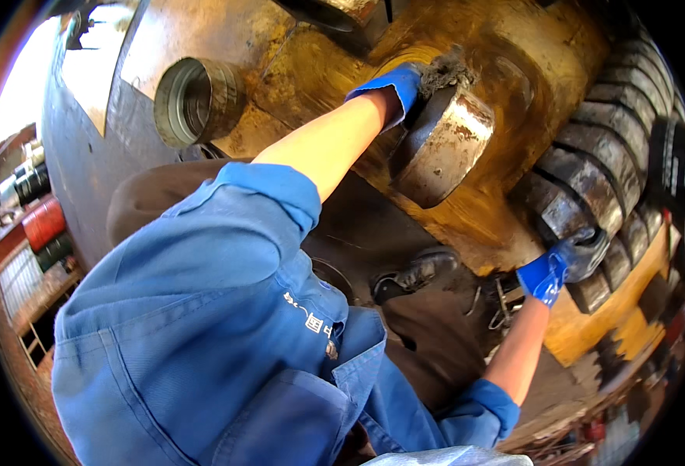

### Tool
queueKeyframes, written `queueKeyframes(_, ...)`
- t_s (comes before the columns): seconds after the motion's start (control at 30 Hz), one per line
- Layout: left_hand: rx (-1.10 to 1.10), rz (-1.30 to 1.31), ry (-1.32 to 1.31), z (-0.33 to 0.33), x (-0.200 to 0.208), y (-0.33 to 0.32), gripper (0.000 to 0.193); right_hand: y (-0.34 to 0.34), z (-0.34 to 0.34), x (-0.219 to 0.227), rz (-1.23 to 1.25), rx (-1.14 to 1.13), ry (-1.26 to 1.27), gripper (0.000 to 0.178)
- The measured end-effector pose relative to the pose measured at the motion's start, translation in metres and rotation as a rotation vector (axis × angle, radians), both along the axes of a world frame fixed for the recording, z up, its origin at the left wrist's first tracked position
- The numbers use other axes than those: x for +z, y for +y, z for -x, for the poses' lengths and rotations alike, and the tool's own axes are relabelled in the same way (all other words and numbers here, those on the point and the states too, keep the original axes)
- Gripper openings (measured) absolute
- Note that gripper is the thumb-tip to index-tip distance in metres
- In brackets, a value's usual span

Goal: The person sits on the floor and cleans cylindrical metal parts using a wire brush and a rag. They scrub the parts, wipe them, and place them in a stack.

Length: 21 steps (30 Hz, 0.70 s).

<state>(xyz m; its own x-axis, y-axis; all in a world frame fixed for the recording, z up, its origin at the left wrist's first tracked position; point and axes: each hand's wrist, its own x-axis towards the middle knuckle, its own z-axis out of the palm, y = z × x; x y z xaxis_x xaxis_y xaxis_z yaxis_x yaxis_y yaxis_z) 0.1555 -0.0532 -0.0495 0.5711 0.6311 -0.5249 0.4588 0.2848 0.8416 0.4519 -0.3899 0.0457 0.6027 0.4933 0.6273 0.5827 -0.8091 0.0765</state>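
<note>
My left hand (404, 84), in a blue-cuffed glove, is closed on a dark, shaggy rag (449, 68). The rag lies against the upper rim of a thick metal ring (445, 147), which stands on edge on the brown-stained metal table. Over on the right, my right hand (584, 255) wears a grimy grey glove with a blue cuff. Its fingers curl at the near end of a row of similar metal rings (587, 182), apparently gripping one; the glove hides the exact contact.
An open metal cylinder (191, 102) stands at the upper left of the oily table (513, 46). More rings (622, 260) lie below the row at the right. Below the table edge is a dark shoe (416, 272). A red drum (43, 221) stands at the far left.
</note>
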Motion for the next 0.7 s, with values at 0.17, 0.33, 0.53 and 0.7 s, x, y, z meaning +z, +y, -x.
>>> queueKeyframes(0.17,-0.172,-0.308,0.076,0.030,-0.134,0.072,0.035,0.065,0.026,-0.030,-0.056,0.201,0.024,0.042)
queueKeyframes(0.33,-0.693,-0.496,0.346,0.008,-0.104,0.019,0.032,0.015,0.001,-0.008,0.063,0.081,-0.071,0.039)
queueKeyframes(0.53,-1.442,-1.074,0.594,0.119,-0.116,-0.018,0.033,0.033,0.012,-0.013,0.028,0.092,-0.066,0.037)
queueKeyframes(0.7,-1.669,-1.338,0.540,0.127,-0.013,-0.058,0.024,0.017,0.013,0.003,0.053,0.030,-0.076,0.036)
